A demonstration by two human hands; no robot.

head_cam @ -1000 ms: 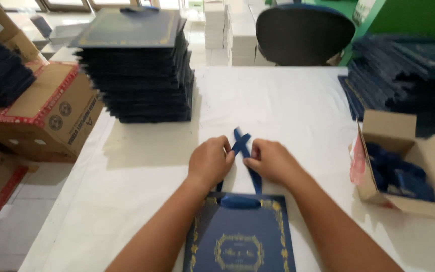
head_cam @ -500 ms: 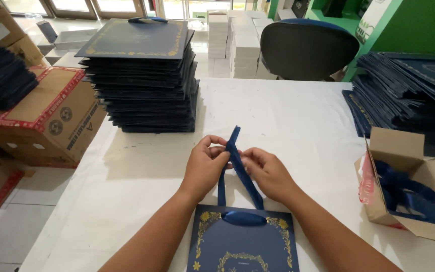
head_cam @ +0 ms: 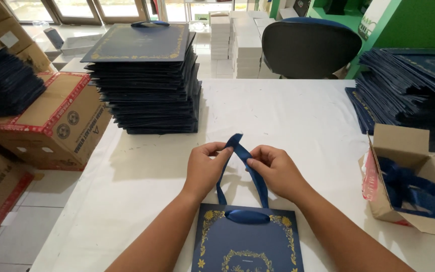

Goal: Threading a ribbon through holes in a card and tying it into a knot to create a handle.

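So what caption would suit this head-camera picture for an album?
Both hands, left and right, pinch a blue ribbon above a navy gift bag on a white table.

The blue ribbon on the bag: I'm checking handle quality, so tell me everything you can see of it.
The blue ribbon is a flat, satin-looking navy band. Its two strands rise from the top edge of the dark blue bag, which lies flat on the white table, and meet in a peak. The left hand and right hand pinch it near that peak with their fingers. A further stretch lies across the bag's top edge.
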